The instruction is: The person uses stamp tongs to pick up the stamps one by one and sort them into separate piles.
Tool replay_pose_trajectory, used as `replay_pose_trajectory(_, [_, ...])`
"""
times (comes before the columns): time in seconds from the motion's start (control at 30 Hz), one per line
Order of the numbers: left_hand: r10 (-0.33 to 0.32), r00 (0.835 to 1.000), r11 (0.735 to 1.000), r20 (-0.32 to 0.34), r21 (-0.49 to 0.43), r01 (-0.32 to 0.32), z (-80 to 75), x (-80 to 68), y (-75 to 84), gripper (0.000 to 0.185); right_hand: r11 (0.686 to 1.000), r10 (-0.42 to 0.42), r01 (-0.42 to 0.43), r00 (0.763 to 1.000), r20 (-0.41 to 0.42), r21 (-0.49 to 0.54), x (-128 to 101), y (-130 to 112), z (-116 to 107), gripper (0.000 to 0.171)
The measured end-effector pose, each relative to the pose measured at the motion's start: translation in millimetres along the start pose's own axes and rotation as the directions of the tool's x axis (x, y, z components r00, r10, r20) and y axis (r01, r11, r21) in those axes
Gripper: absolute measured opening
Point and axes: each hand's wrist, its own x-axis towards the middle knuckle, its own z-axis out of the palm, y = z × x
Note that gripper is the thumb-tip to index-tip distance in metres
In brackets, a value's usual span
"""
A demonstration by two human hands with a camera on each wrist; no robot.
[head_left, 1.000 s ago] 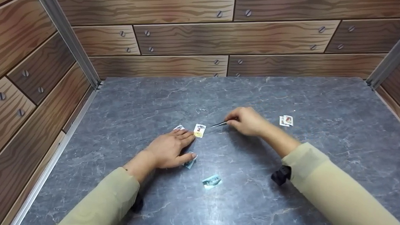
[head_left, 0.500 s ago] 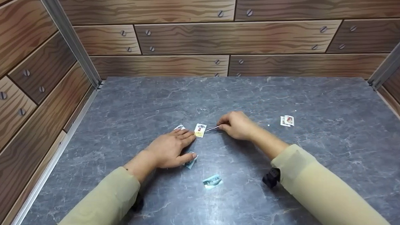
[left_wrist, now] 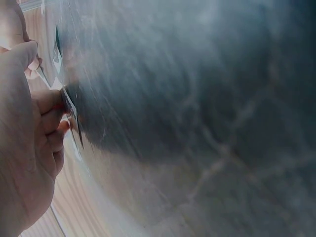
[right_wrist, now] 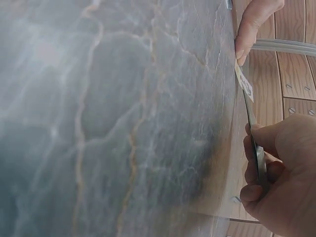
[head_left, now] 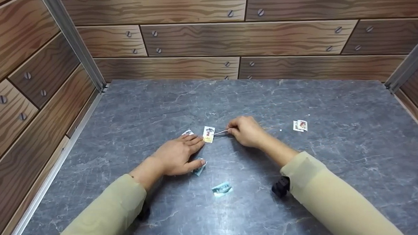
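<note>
The right hand (head_left: pixel 246 131) pinches a pair of thin metal tweezers (head_left: pixel 220 132) between curled fingers, their tip touching the near edge of a small yellow-and-white stamp (head_left: pixel 208 134) that lies on the grey table (head_left: pixel 336 168), just beyond the fingertips of the left hand. The left hand (head_left: pixel 179 155) lies flat with straight fingers, its thumb on a bluish stamp (head_left: pixel 199 169). Another blue stamp (head_left: pixel 221 189) lies near that thumb, and two more stamps (head_left: pixel 299 125) lie well right of the right hand.

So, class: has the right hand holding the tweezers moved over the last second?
Yes. The right hand has slid left, bringing the tweezers up to the yellow stamp, away from the stamp pair.
</note>
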Motion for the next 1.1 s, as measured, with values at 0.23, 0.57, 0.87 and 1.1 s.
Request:
replay_pose_trajectory(0.23, [-0.013, 1.000, 1.000, 0.014, -0.003, 0.013, -2.1, 2.8, 0.8, 0.077, 1.000, 0.018, -0.018, 1.000, -0.009, 0.006, -2.4, -0.5, -2.6, 0.015])
replay_pose_trajectory(0.57, [-0.021, 0.999, 1.000, -0.034, -0.006, 0.021, -8.8, -4.1, -0.5, 0.079, 1.000, 0.020, -0.019, 0.998, -0.065, 0.020, -12.3, 10.9, -17.1, 0.015])
replay_pose_trajectory(0.87, [-0.040, 0.997, 0.999, -0.065, -0.007, 0.040, -12.4, -23.6, -9.7, 0.076, 0.999, 0.040, -0.040, 0.997, -0.058, 0.011, -30.1, 28.2, -40.4, 0.018])
replay_pose_trajectory(1.1, [-0.074, 0.995, 0.997, -0.071, -0.034, 0.072, -8.1, -35.1, -16.5, 0.076, 0.998, 0.067, -0.066, 0.996, -0.061, 0.006, -50.0, 47.4, -65.2, 0.019])
